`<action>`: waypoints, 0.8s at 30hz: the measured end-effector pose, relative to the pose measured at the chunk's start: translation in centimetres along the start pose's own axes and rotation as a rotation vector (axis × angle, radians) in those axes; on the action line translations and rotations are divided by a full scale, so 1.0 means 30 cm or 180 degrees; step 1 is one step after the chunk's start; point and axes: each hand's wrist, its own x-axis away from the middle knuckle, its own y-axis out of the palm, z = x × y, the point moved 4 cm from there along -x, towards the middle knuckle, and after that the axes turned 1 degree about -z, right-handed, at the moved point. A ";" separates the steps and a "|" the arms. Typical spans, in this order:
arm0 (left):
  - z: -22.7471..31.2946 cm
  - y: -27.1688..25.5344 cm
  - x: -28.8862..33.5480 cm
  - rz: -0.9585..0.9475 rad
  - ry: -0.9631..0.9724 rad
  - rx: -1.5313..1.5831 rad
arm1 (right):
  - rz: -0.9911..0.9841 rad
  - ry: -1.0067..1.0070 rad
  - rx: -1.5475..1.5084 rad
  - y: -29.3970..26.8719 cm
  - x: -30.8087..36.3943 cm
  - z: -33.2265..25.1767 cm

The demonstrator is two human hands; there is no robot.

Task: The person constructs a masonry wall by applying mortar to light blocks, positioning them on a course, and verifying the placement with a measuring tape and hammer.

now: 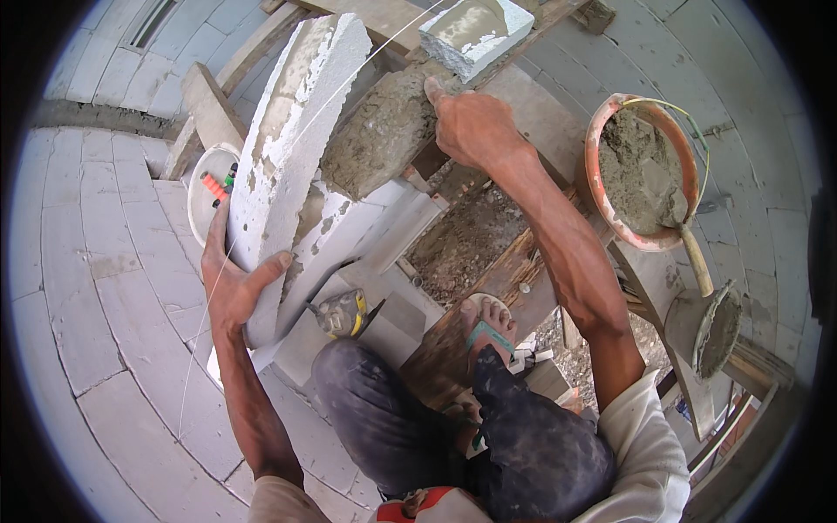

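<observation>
A long white aerated concrete block (292, 139), mortar-smeared on one face, stands tilted at the left. My left hand (234, 292) is closed round its near end, thumb on one side and fingers on the other. Wet grey mortar (375, 135) lies in a thick bed beside the block, on top of a white block wall (336, 213). At the far end of this bed is my right hand (475, 126), its index finger stretched to the mortar and the others curled under. Just beyond that finger sits a smaller white block (475, 39) with mortar on top. A thin white string (344, 91) crosses the long block.
To the right stands an orange-rimmed bucket (596, 157) of mortar, a trowel (695, 257) leaning in it. Below it is a mortar-coated pan (719, 331). A white bucket (202, 196) holding orange and green items is at the left. Wooden planks (497, 305) lie under my foot.
</observation>
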 end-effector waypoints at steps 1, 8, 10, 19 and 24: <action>0.001 -0.001 0.001 -0.0018 -0.0007 -0.0009 | 0.0163 -0.0144 0.0037 -0.007 -0.007 0.000; 0.014 0.011 0.003 -0.0108 0.0013 -0.0029 | 0.0150 -0.0153 0.0129 -0.008 -0.054 0.028; 0.019 0.010 0.007 -0.0089 0.0012 -0.0007 | 0.0114 -0.0160 0.0184 -0.001 -0.047 0.023; 0.007 -0.005 0.008 -0.0027 -0.0017 -0.0145 | -0.0045 -0.0269 0.0226 -0.032 0.005 -0.050; 0.020 0.007 0.007 -0.0100 -0.0034 -0.0036 | -0.0007 -0.0263 0.0088 -0.007 0.004 -0.047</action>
